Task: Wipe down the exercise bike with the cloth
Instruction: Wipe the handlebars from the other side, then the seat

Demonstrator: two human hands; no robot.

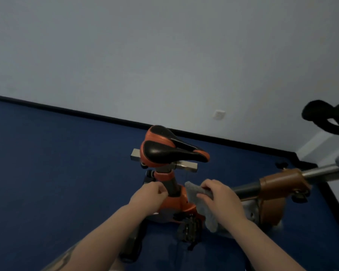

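below, the exercise bike [176, 202] stands on a blue floor [47, 163], its orange and black saddle [170, 145] at about 12 o'clock from the hands and its black handlebar [321, 116] out at 2 o'clock by the frame edge. the right hand [221, 198] has its fingers curled over a grey cloth [200, 204], holding it against the frame just right of the seat post [171, 185]; the cloth hangs down toward 6 o'clock, its lower end near the pedal [188, 227]. the left hand [151, 194] sits at 9 o'clock of the post, fingers curled in beside it; whether this grip actually closes round the post i cannot tell. a brown shroud [278, 184] covers the front of the frame at 3 o'clock. a pale wall [164, 55] with a small socket [219, 114] rises behind. no containers show.
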